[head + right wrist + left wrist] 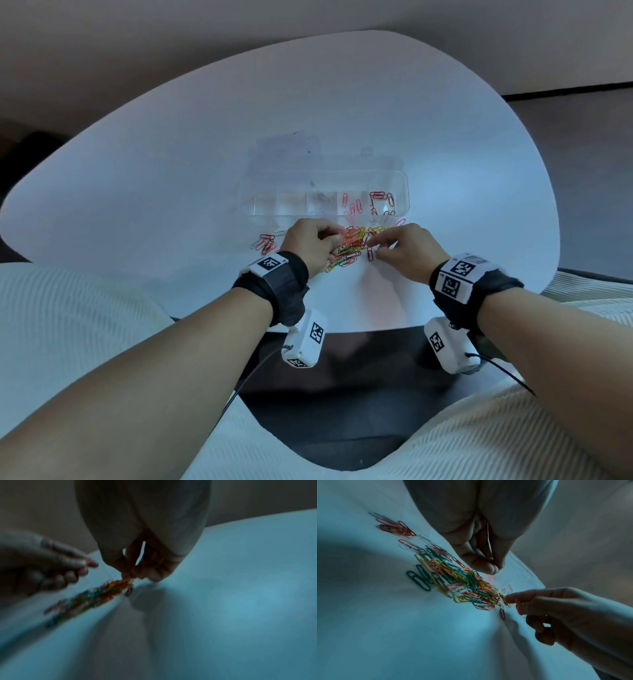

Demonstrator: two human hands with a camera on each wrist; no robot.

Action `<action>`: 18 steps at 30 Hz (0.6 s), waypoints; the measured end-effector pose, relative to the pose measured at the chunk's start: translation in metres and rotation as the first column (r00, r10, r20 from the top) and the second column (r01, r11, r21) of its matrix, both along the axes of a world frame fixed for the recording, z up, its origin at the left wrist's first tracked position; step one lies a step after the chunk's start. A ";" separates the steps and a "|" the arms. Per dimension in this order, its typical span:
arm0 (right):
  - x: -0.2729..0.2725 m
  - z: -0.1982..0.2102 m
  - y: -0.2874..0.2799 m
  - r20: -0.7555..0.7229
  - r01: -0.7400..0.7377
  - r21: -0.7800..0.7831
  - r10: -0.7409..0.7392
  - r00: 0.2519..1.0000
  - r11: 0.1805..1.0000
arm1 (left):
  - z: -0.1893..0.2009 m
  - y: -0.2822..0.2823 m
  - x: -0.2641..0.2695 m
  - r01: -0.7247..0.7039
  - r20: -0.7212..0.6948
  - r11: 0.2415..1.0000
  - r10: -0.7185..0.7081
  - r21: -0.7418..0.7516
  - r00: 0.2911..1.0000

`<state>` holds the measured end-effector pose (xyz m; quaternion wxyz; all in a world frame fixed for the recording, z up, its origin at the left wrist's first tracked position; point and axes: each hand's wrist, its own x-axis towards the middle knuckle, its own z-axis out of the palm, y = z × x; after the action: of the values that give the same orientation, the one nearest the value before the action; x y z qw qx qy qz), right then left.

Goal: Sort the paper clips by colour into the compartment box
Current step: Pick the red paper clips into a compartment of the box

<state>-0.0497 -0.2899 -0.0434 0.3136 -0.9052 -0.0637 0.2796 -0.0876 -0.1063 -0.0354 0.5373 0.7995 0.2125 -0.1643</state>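
Two hands work a mixed pile of paper clips (352, 245) on the white table (171, 192), just in front of the clear compartment box (329, 200). The right hand (407, 251) pinches at the pile's right edge, nearest a lone red clip (502, 614) lying lengthwise toward the person. The left hand (310, 241) has fingertips together; whether they grip a clip, I cannot tell.

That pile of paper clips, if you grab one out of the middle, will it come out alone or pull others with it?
Probably others come too: in the pile of paper clips the wire loops lie crossed and overlapping, so they likely hook. Each looks thin and light, so a nudge should slide it on the smooth white table. The single red clip at the edge would likely lift free.
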 end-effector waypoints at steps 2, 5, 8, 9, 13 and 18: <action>0.003 0.004 0.001 -0.106 0.121 0.109 -0.110 0.988 0.987 | 0.001 0.004 -0.002 0.044 0.024 0.996 -0.046 0.078 0.999; 0.008 0.005 -0.005 -0.270 0.307 0.236 -0.241 0.932 0.922 | 0.002 0.006 -0.006 0.116 0.037 0.975 -0.125 0.187 0.991; 0.006 0.008 -0.008 -0.488 0.469 0.362 -0.264 0.832 0.806 | -0.001 0.006 -0.008 0.122 0.018 0.977 -0.127 0.177 0.992; 0.004 0.009 -0.007 -0.546 0.511 0.382 -0.258 0.797 0.769 | -0.001 0.005 -0.009 0.151 0.016 0.970 -0.157 0.189 0.987; 0.003 0.010 -0.004 -0.638 0.592 0.390 -0.257 0.726 0.706 | -0.005 -0.003 -0.012 0.424 -0.028 0.846 -0.440 0.324 0.898; 0.007 0.015 0.004 -0.579 0.623 0.292 -0.385 0.719 0.725 | -0.011 -0.019 -0.009 0.587 -0.098 0.595 -0.651 0.549 0.752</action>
<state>-0.0425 -0.2861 -0.0288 0.5932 -0.6837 0.2082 0.3706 -0.0970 -0.1251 -0.0466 0.2052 0.9493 -0.0717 -0.2270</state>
